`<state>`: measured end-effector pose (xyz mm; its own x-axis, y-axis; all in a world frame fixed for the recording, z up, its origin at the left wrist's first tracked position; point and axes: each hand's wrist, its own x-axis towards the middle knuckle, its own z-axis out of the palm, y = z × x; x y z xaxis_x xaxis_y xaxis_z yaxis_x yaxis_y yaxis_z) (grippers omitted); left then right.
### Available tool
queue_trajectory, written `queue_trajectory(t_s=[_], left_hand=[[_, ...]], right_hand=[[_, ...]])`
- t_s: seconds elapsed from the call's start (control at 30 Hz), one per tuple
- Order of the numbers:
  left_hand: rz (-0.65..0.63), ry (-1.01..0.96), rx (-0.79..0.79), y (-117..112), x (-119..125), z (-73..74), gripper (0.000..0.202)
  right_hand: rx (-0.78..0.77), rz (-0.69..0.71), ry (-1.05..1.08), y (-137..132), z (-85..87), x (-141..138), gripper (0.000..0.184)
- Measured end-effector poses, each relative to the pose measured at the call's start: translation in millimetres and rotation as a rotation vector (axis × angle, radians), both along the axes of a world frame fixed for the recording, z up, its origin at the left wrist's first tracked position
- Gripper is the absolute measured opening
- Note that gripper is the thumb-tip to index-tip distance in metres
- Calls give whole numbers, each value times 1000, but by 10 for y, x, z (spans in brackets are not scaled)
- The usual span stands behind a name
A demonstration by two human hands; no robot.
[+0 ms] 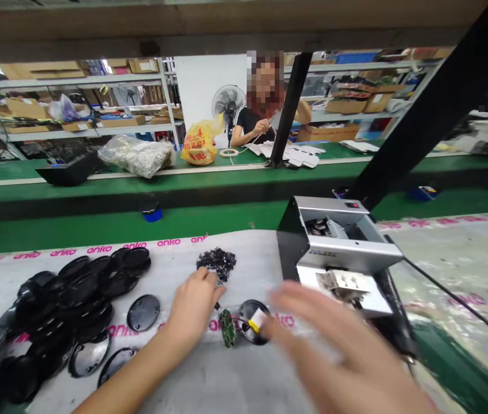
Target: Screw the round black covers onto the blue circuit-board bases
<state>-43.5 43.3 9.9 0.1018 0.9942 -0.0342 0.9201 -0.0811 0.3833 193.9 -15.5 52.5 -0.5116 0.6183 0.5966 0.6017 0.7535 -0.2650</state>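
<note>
My left hand [194,305] reaches over the white sheet, its fingers pinched on a small black part right below a little heap of small black parts [216,261]. Close in front of the camera my right hand [338,345] is smeared by motion, fingers seemingly spread, just right of a round black shell [250,330] that holds a yellow-and-white component. A green circuit board [227,329] stands on edge between the hands, wired to that shell.
A pile of round black covers [75,299] lies at the left. A grey metal machine [341,253] stands at the right with a cable running off. Beyond the green belt [97,190] a person sits working among bags, a fan and shelves.
</note>
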Motion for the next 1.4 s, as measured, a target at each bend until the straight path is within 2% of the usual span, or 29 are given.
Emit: queue_trajectory(t_s=[0.03, 0.07, 0.13, 0.2, 0.27, 0.33, 0.43, 0.53, 0.7, 0.83, 0.97, 1.07, 1.13, 1.27, 1.4], left_hand=[[18, -7, 11, 9, 43, -43, 16], [31, -22, 20, 11, 67, -74, 18], [37, -82, 30, 3, 58, -95, 21], [27, -172, 26, -15, -3, -75, 23], [15, -284, 20, -38, -80, -34, 23], [13, -410, 13, -61, -145, 3, 21], [29, -632, -39, -81, -200, 21, 17], [52, -881, -161, -78, -226, -10, 10], [79, -1154, -316, -83, -262, -75, 13], [140, -1336, -435, -114, -270, -86, 21], [154, -1438, -447, -131, -248, -84, 13], [148, -1533, -553, -142, -223, -84, 14], [144, -1608, -598, -151, -208, -83, 16], [143, -1710, -615, -174, -184, -80, 17], [105, -1663, -593, -191, -155, -76, 15]], right_hand=[[88, 119, -153, 9, -29, -225, 30], [163, 127, -196, 35, -82, -417, 21], [184, 157, -322, 109, -213, -667, 12], [160, 182, -401, 177, -295, -747, 5], [87, 225, -397, 221, -284, -720, 7], [-28, 227, -292, 253, -215, -660, 15], [-214, 129, -81, 309, -138, -592, 23], [-372, 69, 36, 368, -161, -554, 19], [-447, 131, 2, 383, -253, -478, 30], [-504, 126, -15, 356, -235, -425, 35], [-655, 162, 9, 352, -133, -403, 35], [-668, 117, 3, 389, -58, -415, 30], [-661, 93, -39, 435, -24, -440, 35], [-735, 155, -98, 547, 15, -496, 46], [-789, 191, 62, 646, 24, -500, 32]])
